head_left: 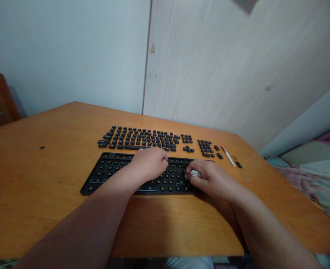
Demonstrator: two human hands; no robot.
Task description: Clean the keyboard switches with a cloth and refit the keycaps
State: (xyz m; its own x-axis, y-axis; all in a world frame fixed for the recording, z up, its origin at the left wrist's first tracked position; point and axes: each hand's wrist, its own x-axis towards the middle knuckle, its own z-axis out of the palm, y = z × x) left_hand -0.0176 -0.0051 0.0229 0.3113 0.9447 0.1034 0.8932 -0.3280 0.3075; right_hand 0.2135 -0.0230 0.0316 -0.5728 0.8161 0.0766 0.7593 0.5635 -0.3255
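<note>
- The wooden table (49, 186) holds rows of loose black keys (144, 143) behind the keyboard, laid out in keyboard order, the long space bar (135, 147) in the nearest row.
- Right of the keys lie a slim white tool (228, 157) and a thin tool with a black middle (238, 164); a small black piece (42, 147) sits well apart on the left.
- A wooden chair (2, 99) stands at the far left, rumpled cloth (305, 172) at the far right.
- Both hands and the left forearm cover parts of the keyboard.
- The left hand (150, 162) reaches over the keyboard's middle, palm down, fingers curled; whether it holds anything cannot be told.
- The right hand (208, 177) is at the keyboard's right part, fingers closed round a crumpled white wad (194, 173).
- The black keyboard (169, 182) lies flat near the table's front edge, slightly askew, its grid of small yellowish key posts and a few thin wire bars exposed.
</note>
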